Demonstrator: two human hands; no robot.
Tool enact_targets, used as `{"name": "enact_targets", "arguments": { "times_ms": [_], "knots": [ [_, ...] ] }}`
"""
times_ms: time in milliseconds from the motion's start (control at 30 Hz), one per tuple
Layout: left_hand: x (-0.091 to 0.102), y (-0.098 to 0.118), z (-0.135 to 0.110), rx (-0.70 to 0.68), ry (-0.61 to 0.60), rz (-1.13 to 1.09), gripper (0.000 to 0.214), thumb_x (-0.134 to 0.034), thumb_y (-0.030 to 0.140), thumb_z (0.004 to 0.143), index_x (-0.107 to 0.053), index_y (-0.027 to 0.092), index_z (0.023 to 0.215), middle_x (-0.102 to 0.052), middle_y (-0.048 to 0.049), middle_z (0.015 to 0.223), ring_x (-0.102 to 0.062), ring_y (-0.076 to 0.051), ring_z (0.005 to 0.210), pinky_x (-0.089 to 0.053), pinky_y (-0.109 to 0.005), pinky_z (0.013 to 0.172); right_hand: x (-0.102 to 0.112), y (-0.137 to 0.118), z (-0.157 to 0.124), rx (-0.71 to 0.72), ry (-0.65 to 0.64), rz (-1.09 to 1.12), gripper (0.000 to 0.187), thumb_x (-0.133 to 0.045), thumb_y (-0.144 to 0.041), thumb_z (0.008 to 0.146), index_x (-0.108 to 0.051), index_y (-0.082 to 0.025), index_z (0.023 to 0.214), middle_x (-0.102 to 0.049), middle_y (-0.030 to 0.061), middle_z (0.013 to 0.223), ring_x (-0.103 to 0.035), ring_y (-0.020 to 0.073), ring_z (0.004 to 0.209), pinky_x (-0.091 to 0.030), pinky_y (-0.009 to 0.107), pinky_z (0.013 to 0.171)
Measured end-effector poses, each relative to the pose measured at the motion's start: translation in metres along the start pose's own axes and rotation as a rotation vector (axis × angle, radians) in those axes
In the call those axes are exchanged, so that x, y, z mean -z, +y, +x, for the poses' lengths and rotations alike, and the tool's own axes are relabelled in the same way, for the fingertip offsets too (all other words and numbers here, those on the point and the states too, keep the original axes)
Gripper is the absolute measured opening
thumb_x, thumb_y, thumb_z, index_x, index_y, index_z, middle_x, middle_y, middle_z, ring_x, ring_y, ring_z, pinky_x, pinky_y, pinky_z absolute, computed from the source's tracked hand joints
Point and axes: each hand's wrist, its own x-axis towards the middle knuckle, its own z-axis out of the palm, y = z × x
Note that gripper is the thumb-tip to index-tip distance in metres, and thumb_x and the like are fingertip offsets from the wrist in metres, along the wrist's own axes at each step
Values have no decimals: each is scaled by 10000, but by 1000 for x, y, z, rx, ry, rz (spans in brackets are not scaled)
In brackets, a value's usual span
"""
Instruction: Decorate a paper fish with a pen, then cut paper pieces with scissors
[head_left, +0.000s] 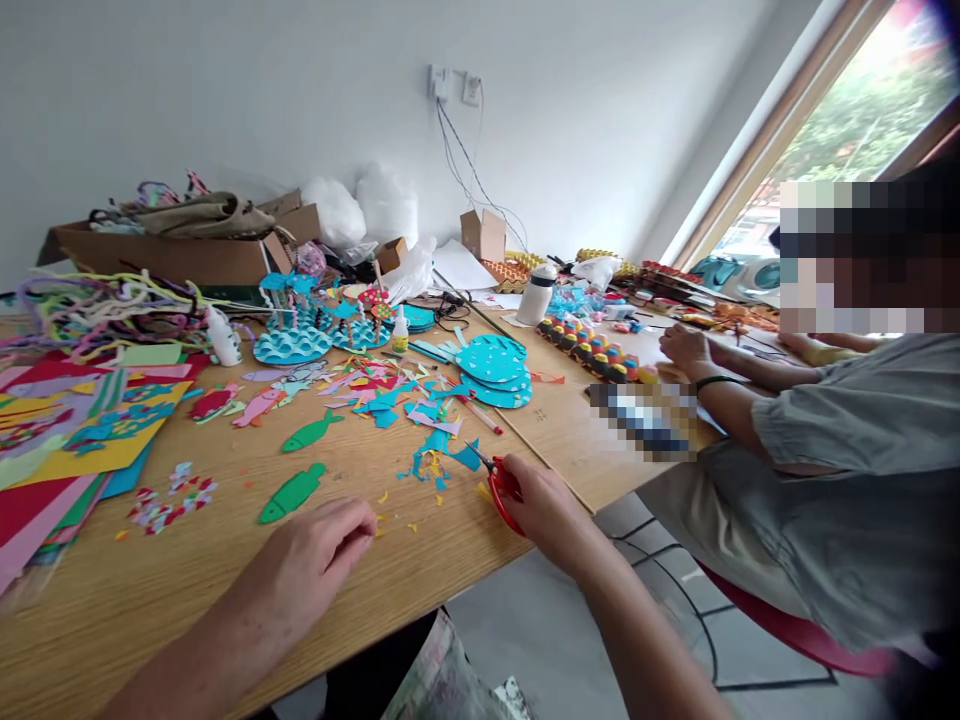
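Note:
My right hand [544,505] grips red-handled scissors [496,482] at the table's front edge, blades pointing left toward blue paper scraps [439,455]. My left hand [319,555] rests on the wooden table [187,590] with fingers curled and pressed together near small yellow scraps; whether it holds anything is hidden. Two green paper fish [294,490] [311,433] lie just beyond it. A pink paper fish [257,407] lies farther back.
Stacked coloured paper sheets [67,440] cover the left. Blue paper discs [491,365], wave models [294,340], a glue bottle [223,338], pipe cleaners [97,305] and cardboard boxes [180,250] sit farther back. A seated person [840,470] works at the right beside a painted egg tray [592,350].

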Motion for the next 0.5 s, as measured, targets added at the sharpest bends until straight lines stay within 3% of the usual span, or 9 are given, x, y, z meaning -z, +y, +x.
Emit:
{"name": "enact_targets", "arguments": {
  "times_ms": [333,500],
  "knots": [
    [-24,18,4,-5,-60,-57,155,-481,183,723,-558,247,605,-560,31,572,-521,-151,542,-349,-222,532,-14,-16,-1,-50,33,21,109,-463,-148,808,-570,-168,806,-640,73,732,-527,162,636,-227,246,521],
    [-32,18,9,116,-78,-235,125,-480,237,747,-564,227,655,-532,30,586,-489,-145,555,-351,-222,519,-10,-18,-7,-42,65,78,92,-473,-145,793,-526,-186,731,-579,12,645,-475,128,576,-247,220,509]
  ]
}}
